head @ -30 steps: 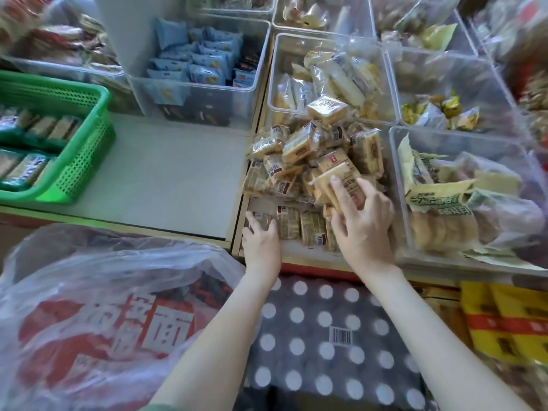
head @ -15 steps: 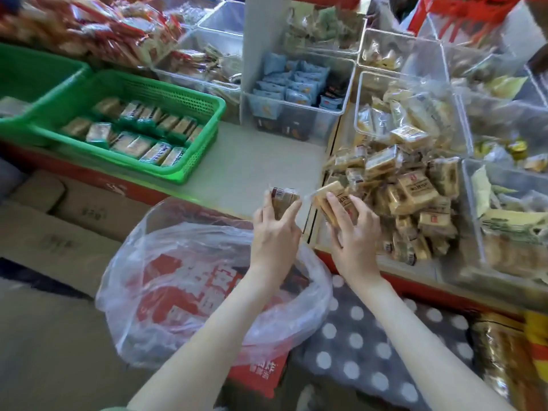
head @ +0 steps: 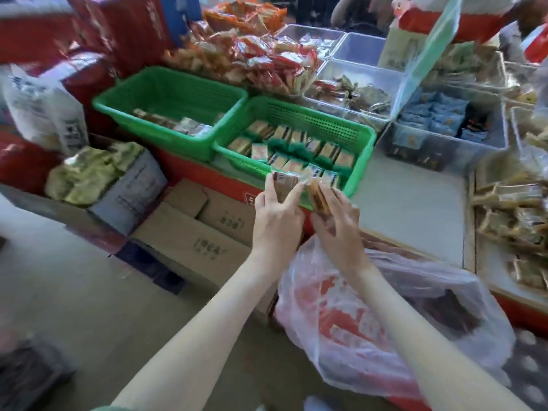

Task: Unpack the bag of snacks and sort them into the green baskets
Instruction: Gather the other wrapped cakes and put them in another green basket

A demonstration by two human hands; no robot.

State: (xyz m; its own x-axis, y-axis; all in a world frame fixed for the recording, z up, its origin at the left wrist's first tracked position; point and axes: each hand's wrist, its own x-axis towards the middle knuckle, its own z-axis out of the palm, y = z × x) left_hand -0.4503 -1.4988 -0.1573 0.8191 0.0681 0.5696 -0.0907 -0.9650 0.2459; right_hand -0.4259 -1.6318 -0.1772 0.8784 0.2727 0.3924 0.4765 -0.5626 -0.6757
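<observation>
- Maybe the snack pack pinched by the left hand could miss the green basket.
- The right hand pinched another pack; they could bump.

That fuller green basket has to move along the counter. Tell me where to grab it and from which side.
Take the fuller green basket by its out-turned rim, at the near long side and the right end. The right end faces bare counter; the other green basket crowds the left end. Keep it level: the packs lie loose.

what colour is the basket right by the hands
The basket is green; head view shows it best.
</observation>
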